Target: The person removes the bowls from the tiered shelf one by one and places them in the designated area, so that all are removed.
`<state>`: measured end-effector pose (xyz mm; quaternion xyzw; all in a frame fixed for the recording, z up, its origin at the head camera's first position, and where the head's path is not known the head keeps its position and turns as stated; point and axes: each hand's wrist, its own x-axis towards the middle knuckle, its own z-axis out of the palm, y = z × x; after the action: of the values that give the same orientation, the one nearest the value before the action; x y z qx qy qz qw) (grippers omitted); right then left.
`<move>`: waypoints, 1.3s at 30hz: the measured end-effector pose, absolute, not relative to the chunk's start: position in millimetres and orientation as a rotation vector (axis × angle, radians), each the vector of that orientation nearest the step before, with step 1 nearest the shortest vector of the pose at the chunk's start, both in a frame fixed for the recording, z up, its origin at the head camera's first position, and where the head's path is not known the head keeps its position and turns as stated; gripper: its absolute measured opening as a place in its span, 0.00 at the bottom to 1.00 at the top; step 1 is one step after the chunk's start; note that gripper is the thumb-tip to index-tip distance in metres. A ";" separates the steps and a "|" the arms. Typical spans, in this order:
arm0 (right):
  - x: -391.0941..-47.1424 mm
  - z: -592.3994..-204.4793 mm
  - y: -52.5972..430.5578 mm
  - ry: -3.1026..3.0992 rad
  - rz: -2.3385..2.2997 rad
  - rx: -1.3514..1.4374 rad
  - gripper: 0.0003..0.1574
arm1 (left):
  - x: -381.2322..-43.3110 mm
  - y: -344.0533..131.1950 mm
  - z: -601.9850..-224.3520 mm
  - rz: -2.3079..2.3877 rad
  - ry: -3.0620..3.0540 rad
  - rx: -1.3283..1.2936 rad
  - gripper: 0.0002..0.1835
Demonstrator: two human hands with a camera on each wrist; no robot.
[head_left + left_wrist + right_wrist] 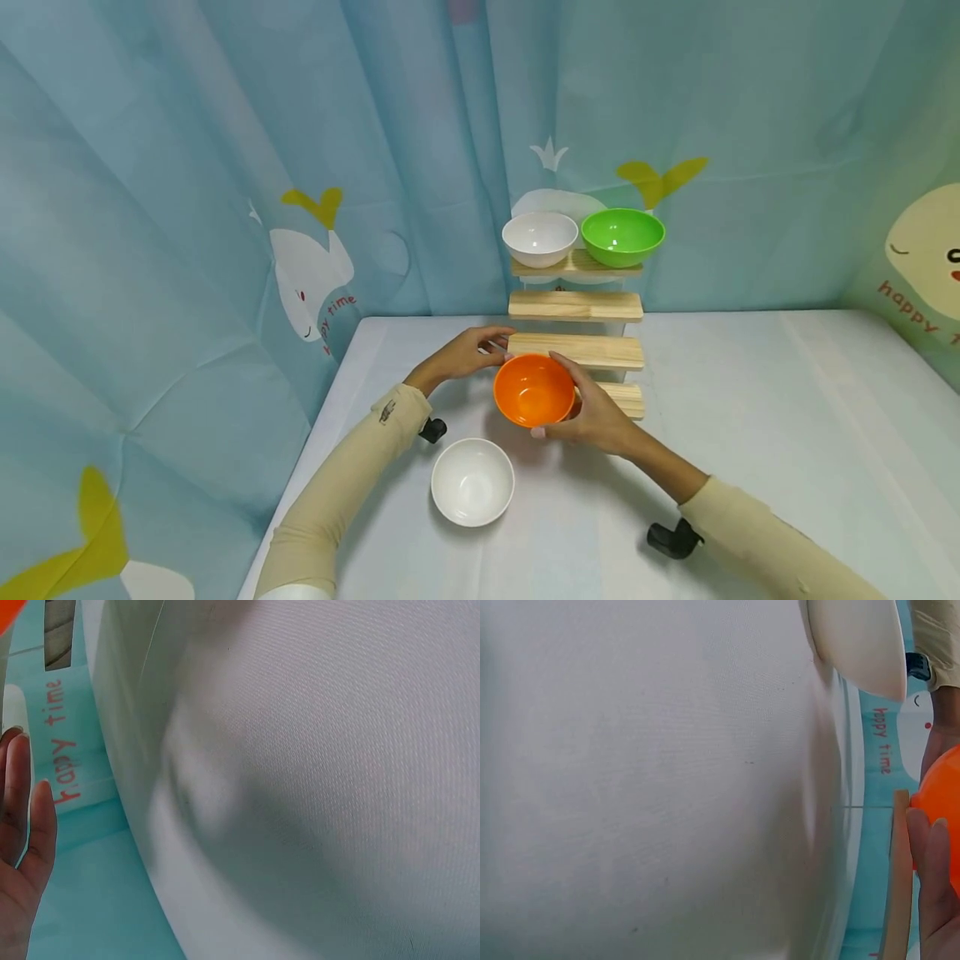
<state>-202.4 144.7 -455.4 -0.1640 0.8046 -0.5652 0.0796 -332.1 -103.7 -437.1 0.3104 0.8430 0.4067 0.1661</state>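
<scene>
My right hand (600, 415) grips an orange bowl (534, 390) by its right side, thumb at the near rim and fingers at the far side. The bowl is tilted toward me, in front of the lower steps of a wooden step rack (576, 350). Beside the rack's left end is my left hand (463, 353), fingertips close to the step's end and the bowl's rim. Its fingers look loosely extended in the left wrist view. Below the orange bowl, a white bowl (472, 482) sits upright on the table. In the right wrist view, the orange bowl (943, 796) overlaps the rack's edge.
On the rack's top step stand another white bowl (540, 239) and a green bowl (623, 237), side by side. A white cloth covers the table (765, 433). Behind it hangs a light blue curtain (435, 167) with whale prints.
</scene>
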 end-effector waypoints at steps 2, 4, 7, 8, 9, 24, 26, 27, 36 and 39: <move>-202.5 -455.4 144.6 2.435 -1.684 -0.512 0.72 | -332.3 -103.7 -438.0 1.156 2.403 0.877 0.28; -202.3 -455.3 145.3 2.439 -1.692 -0.523 0.71 | -333.0 -103.2 -438.8 1.149 2.408 0.886 0.28; -201.9 -455.3 145.9 2.441 -1.700 -0.539 0.71 | -333.8 -102.4 -439.9 1.147 2.406 0.897 0.28; -201.7 -455.5 146.0 2.438 -1.703 -0.540 0.71 | -334.0 -102.3 -440.1 1.146 2.403 0.899 0.28; -201.4 -455.6 146.2 2.433 -1.704 -0.542 0.72 | -333.6 -102.3 -439.8 1.145 2.402 0.899 0.28; -199.7 -458.2 146.7 2.417 -1.702 -0.568 0.74 | -329.1 -104.8 -436.9 1.142 2.407 0.878 0.29; -199.1 -457.6 146.7 2.429 -1.700 -0.564 0.73 | -329.5 -104.5 -436.9 1.148 2.402 0.883 0.29; -198.8 -457.1 146.7 2.433 -1.701 -0.563 0.72 | -329.7 -104.4 -436.7 1.149 2.401 0.883 0.29; -198.4 -453.5 145.7 2.388 -1.750 -0.563 0.70 | -330.2 -104.0 -436.4 1.178 2.392 0.901 0.29; -197.5 -454.2 146.0 2.403 -1.740 -0.573 0.69 | -329.9 -103.6 -437.0 1.177 2.391 0.894 0.29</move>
<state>-197.5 146.0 -454.2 -0.1893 0.7938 -0.5749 0.0601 -329.9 -103.6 -437.0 0.3137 0.8390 0.4131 0.1646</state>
